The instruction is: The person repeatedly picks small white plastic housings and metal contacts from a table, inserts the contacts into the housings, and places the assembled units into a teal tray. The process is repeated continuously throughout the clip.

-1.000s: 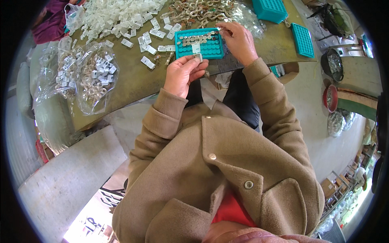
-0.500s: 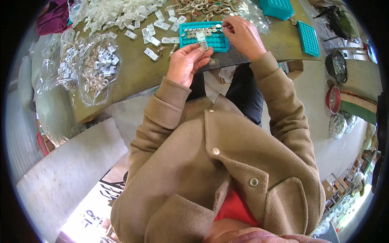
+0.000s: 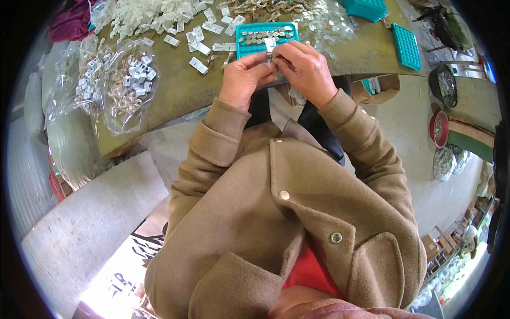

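Observation:
My left hand (image 3: pixel 244 80) is closed, its thumb and fingers pinching a small white plastic piece (image 3: pixel 270 44) that stands up above the fingertips. Against it, my right hand (image 3: pixel 309 70) has its fingers bent in and pinched at the lower end of the same piece; what those fingertips hold is hidden. Both hands meet over the near edge of a teal tray (image 3: pixel 238 35). Rows of small round silver discs (image 3: pixel 258 37) lie in its far part.
Loose white plastic pieces (image 3: pixel 198 66) and a large pile (image 3: pixel 151 18) cover the table's far left. Clear bags (image 3: pixel 130 106) hold pieces and cords. Coiled cords (image 3: pixel 265 6) lie behind the tray; more teal trays (image 3: pixel 406 47) sit right. An open carton (image 3: pixel 390 87) stands below the edge.
My right hand has come from the tray's right side, down and left, to meet my left hand at the white plastic piece. The left hand has barely moved.

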{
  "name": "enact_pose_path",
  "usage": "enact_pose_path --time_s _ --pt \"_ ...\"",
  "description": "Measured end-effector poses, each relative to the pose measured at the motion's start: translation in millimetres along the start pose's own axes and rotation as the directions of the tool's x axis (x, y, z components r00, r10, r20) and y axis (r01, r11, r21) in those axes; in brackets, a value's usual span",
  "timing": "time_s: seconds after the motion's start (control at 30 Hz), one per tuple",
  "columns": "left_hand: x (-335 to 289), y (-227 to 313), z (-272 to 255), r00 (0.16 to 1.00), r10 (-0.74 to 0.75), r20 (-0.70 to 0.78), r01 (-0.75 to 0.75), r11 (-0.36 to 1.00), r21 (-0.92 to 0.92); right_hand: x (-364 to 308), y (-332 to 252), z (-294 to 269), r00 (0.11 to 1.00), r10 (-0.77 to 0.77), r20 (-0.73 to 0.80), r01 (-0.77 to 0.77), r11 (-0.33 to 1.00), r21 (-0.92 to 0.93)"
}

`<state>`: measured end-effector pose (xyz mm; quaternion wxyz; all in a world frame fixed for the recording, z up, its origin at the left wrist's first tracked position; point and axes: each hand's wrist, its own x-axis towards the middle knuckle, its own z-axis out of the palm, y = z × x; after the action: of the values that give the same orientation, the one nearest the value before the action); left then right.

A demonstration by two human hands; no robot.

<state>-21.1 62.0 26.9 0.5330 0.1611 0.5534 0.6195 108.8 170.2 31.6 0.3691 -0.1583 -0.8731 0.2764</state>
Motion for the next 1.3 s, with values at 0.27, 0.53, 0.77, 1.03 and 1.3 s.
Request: enact_pose_path --time_s 0.27,0.53,0.77,1.03,1.3 --pt "-1 -2 -2 0.996 -0.083 0.015 0.084 0.986 -0.146 -11 2 0 0.995 0.103 -0.004 -0.102 0.989 0.111" --pt "0 2 1 0.993 -0.121 -0.015 0.119 0.988 -0.103 16 39 -4 0.974 0.207 -0.093 -0.217 0.969 -0.118" --pt "-4 -1 4 0.99 -0.131 -0.045 0.123 0.982 -0.142 16 51 8 0.994 0.086 -0.066 -0.101 0.957 -0.271" --pt "-6 -1 3 0.997 -0.071 -0.007 0.068 0.97 -0.233 6 15 -2 0.957 0.288 -0.009 -0.277 0.927 0.252" --pt "-15 -5 2 0.999 -0.046 0.019 0.049 0.981 -0.189 -5 -8 6 0.994 -0.026 -0.107 0.026 1.0 0.003"
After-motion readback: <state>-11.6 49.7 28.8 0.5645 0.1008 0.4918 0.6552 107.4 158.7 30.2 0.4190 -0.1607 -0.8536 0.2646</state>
